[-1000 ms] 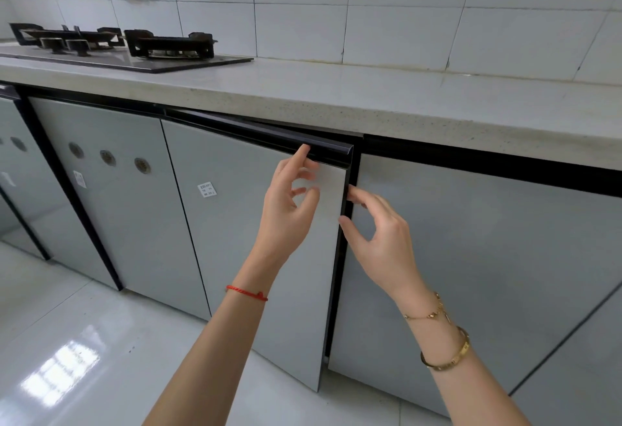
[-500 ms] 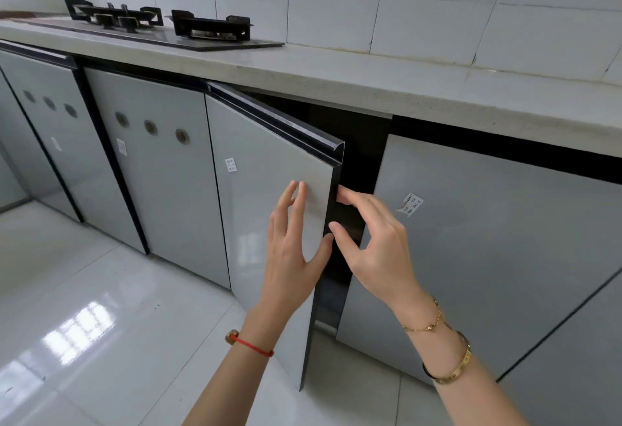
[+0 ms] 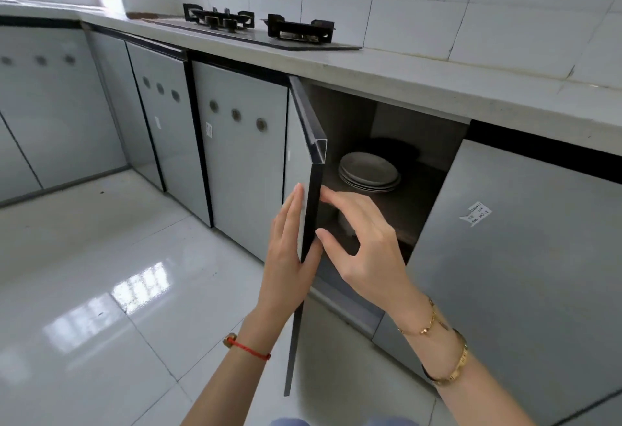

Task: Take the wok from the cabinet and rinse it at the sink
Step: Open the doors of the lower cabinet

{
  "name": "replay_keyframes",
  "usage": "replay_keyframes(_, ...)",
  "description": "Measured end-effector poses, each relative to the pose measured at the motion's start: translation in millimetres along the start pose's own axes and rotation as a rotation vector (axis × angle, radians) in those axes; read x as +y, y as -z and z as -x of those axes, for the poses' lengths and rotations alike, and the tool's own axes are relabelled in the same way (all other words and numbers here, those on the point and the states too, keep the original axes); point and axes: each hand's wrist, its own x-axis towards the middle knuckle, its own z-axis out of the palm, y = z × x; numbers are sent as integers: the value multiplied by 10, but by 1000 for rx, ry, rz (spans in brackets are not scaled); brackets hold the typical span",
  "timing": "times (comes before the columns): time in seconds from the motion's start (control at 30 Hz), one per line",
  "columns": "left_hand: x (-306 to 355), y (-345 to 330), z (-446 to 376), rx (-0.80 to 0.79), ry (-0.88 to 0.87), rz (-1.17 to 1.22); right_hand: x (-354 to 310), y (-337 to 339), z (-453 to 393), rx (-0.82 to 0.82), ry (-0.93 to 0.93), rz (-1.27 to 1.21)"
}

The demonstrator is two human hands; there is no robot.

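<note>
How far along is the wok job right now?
Done: the cabinet door stands swung wide open, showing a stack of plates on the shelf with a dark rounded shape behind it, possibly the wok. In hand: the left hand and right hand are both at the door's edge. Left: lifting the wok out and rinsing it; no sink is in view.
</note>
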Motion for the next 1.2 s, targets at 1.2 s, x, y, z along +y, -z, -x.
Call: replay_keyframes(1.2, -1079, 1825, -13, 104, 301, -249, -704, -1990, -1287, -351, 246, -226)
